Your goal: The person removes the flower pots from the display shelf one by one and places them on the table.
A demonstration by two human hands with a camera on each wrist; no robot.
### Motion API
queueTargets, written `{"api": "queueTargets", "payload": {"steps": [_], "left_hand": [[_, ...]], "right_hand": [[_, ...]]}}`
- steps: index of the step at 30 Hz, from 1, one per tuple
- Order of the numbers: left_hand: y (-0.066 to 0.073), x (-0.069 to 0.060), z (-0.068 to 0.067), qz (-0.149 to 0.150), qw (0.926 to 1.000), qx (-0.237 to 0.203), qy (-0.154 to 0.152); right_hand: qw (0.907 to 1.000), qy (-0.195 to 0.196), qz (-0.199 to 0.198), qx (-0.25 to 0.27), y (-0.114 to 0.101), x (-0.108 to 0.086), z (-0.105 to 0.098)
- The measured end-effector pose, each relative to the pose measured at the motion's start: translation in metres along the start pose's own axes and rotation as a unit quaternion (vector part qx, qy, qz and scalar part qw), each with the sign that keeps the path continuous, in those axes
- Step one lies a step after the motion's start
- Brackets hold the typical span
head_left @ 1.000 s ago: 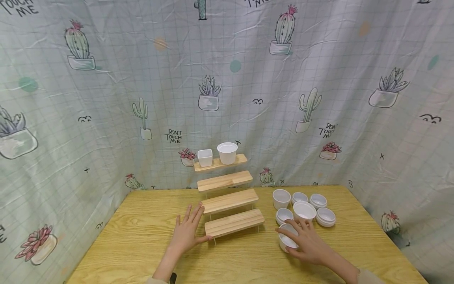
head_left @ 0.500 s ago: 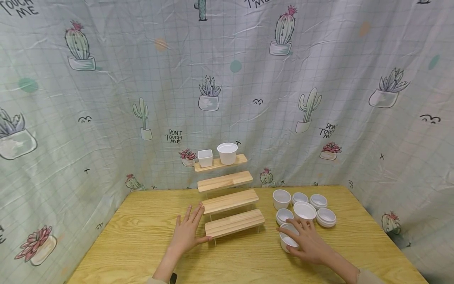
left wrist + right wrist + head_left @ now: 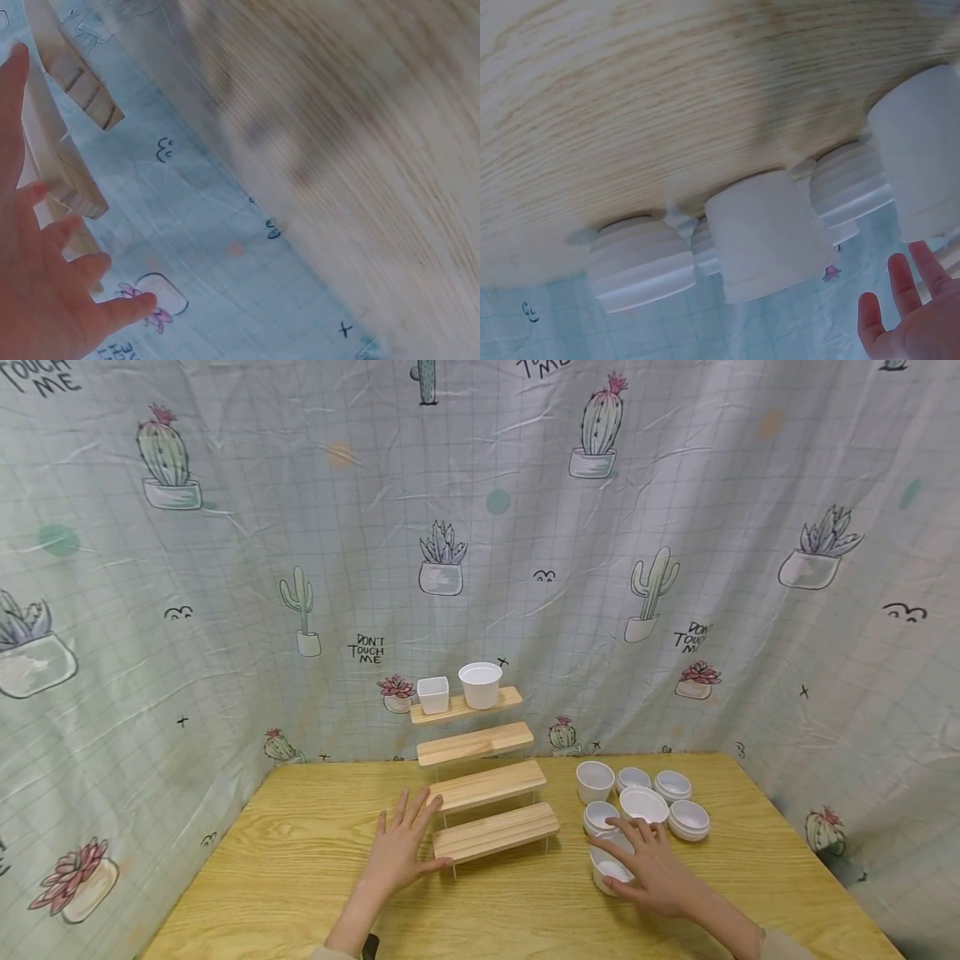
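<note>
My left hand (image 3: 397,852) has its fingers spread at the left end of a tiered wooden stand (image 3: 495,833). Its thumb is at the lowest board's corner, and its other fingertips are near the board above. My right hand (image 3: 660,872) holds a round white pot (image 3: 609,870) at the front of a group, with the index finger across the rim and the thumb at the near side. In the right wrist view, that pot (image 3: 922,150) stands beside the hand's other fingers (image 3: 904,285); the thumb is hidden there.
Several other white pots (image 3: 643,804) stand close together behind the right hand, some low with ridged rims. A square white pot (image 3: 433,696) and a round white pot (image 3: 481,687) sit on the top board. A cactus-print curtain (image 3: 480,527) surrounds the wooden table (image 3: 300,843).
Both hands stay in nearly the same place. The left fingertips shift slightly, and the pot at the right hand barely moves.
</note>
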State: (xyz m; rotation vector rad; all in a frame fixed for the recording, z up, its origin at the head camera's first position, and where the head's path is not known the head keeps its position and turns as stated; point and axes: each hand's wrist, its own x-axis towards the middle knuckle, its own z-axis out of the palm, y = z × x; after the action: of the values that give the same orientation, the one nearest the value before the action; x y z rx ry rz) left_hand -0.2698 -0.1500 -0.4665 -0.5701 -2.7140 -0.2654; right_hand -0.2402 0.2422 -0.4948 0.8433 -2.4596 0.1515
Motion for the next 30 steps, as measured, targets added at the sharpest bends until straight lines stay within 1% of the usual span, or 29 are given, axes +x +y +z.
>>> {"api": "queueTargets", "payload": {"steps": [6, 11, 17, 21, 30], "left_hand": [[0.002, 0.002, 0.001, 0.006, 0.9999, 0.008, 0.003], [0.002, 0.001, 0.002, 0.008, 1.0000, 0.005, -0.003], [0.002, 0.002, 0.003, 0.006, 1.0000, -0.001, -0.007], [0.003, 0.002, 0.003, 0.003, 0.9999, 0.003, -0.009], [0.002, 0.003, 0.006, 0.005, 0.9999, 0.008, -0.009]], "right_hand": [[1.0000, 0.008, -0.002, 0.000, -0.001, 0.005, -0.005], [0.9996, 0.024, -0.016, 0.000, 0.000, 0.012, -0.009], [0.9987, 0.039, -0.030, -0.015, 0.002, 0.022, -0.014], [0.9984, 0.040, -0.037, -0.018, 0.001, 0.029, -0.018], [0.9988, 0.035, -0.033, 0.004, -0.002, 0.047, -0.027]]}}
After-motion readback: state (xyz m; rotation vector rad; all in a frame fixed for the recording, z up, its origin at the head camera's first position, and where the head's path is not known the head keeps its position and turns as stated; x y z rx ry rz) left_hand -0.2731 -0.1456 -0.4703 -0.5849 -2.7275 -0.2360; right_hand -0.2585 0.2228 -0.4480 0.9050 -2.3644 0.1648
